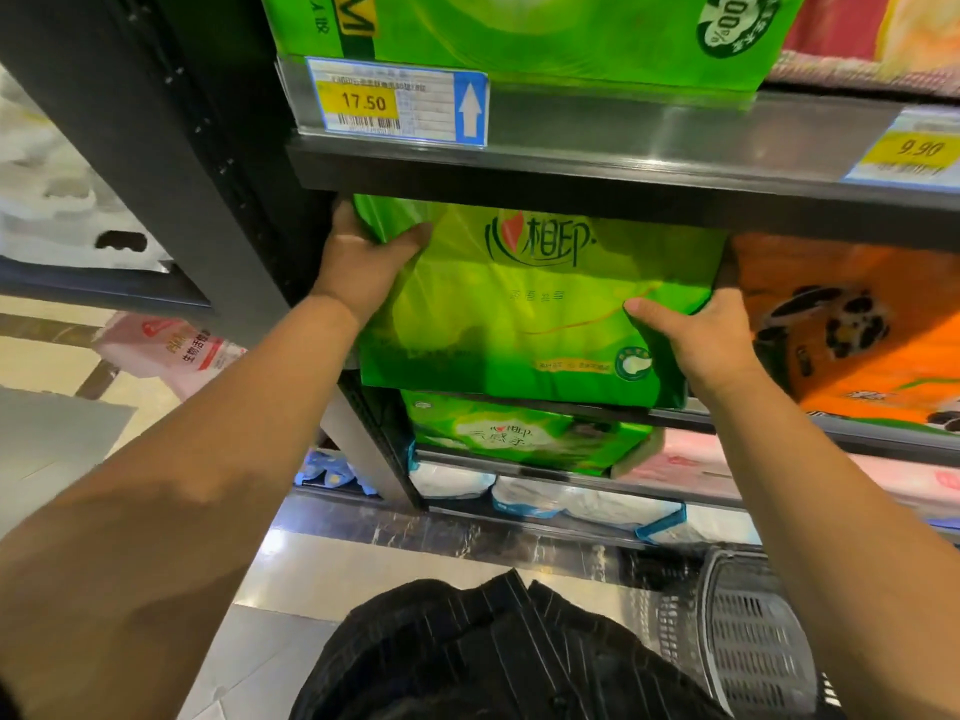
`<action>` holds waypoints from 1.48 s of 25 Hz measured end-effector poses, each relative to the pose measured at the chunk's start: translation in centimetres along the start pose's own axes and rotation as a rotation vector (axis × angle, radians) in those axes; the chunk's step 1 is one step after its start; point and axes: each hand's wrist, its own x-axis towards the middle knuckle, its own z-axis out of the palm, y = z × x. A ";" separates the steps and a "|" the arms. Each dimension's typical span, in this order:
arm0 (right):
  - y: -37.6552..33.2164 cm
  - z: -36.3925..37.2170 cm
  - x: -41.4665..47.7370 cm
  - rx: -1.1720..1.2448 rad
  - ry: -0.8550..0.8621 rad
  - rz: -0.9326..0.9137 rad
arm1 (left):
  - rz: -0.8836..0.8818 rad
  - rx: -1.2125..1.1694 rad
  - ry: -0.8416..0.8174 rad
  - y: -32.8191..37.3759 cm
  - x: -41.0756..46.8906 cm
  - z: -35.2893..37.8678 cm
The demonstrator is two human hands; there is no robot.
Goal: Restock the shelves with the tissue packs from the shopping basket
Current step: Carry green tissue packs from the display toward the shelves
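Now, pack going into its slot, both hands on it.

I have the pack (pixel 519 304) at the centre of my view, its top tucked under the shelf (pixel 623 142) at 12 o'clock, just beside the orange pack (pixel 857 324) at 3 o'clock. My left hand (pixel 363 257) grips its top corner at 10 o'clock, thumb across the front; my right hand (pixel 696 335) grips its edge at 4 o'clock, thumb on the face and fingers round the side. I judge this one nearly placed but not yet pushed home or let go. The basket (pixel 753 631) sits on the floor at 5 o'clock; its inside is hidden from me, so I cannot tell how many remain.
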 end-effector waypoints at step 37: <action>6.9 0.8 0.3 -0.093 0.052 -0.183 | 0.185 0.116 -0.047 -3.4 -1.9 0.5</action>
